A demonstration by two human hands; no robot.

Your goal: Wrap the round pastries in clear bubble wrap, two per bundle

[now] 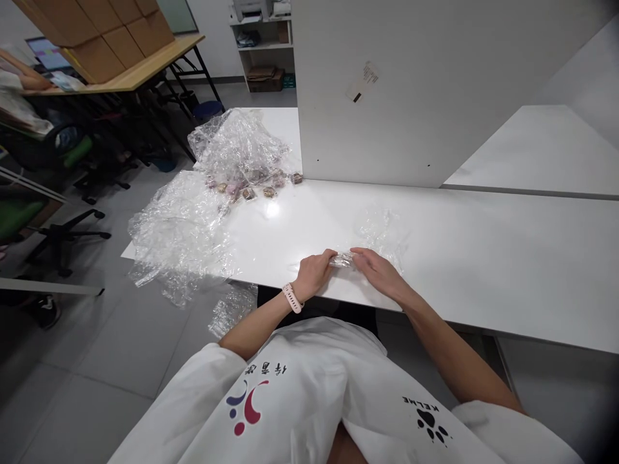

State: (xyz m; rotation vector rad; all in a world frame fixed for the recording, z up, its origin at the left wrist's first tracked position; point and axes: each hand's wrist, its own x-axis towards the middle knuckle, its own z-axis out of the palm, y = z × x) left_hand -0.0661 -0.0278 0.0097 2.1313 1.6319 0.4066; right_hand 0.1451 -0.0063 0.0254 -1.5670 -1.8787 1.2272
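Close to the front edge of the white table (483, 258), my hands hold a small bunched piece of clear plastic film (343, 260) between them. My left hand (313, 276), with a pale pink band on its wrist, is closed on the film's left end. From the other side, my right hand (380, 272) grips the right end, its fingers partly hiding the film. Whether anything is wrapped inside the film cannot be made out. More crinkled clear plastic (382, 232) lies just beyond my right hand.
Heaped clear plastic bags (181, 225) cover the table's left end and hang over its edge. Several small brown and pinkish wrapped pieces (269, 192) lie beside another plastic heap (236, 145). A tall white panel (387, 96) stands behind. Cardboard boxes (104, 58) and a seated person are at far left.
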